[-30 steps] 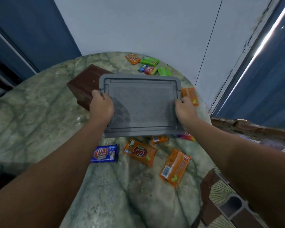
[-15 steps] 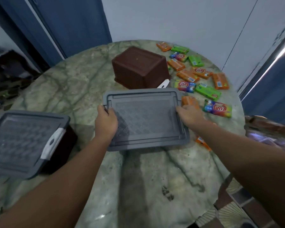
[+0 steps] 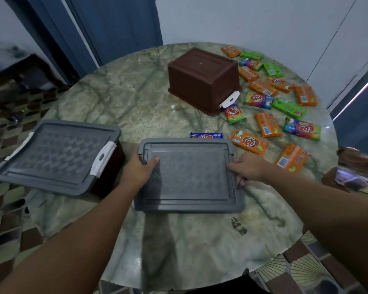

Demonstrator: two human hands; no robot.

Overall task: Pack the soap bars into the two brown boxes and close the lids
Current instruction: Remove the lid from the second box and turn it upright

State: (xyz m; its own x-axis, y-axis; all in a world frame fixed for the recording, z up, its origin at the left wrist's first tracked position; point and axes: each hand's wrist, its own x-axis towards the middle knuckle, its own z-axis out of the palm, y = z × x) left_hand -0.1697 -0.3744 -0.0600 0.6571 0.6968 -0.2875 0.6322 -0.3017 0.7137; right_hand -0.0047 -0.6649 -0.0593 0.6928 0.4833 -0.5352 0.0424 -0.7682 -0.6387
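- A grey lid sits flat at the near middle of the round marbled table, one of two grey lids in view.
- The left hand grips its left edge, thumb curled over the top and the other fingers hidden underneath.
- The right hand holds its right edge, fingers curled round the rim.
- At the near left edge of the table stands a closed brown box with the second grey lid on it; two white latches show, one on each end.
- Just beyond the held lid, a blue soap bar lies partly hidden by the lid's far edge.
- Far of centre stands a second brown box, upside down, with one white latch sticking out at its right corner.
- To the right, wrapped soap bars lie scattered: eight orange, three green and four multicoloured, with the orange soap bar nearest the right hand.
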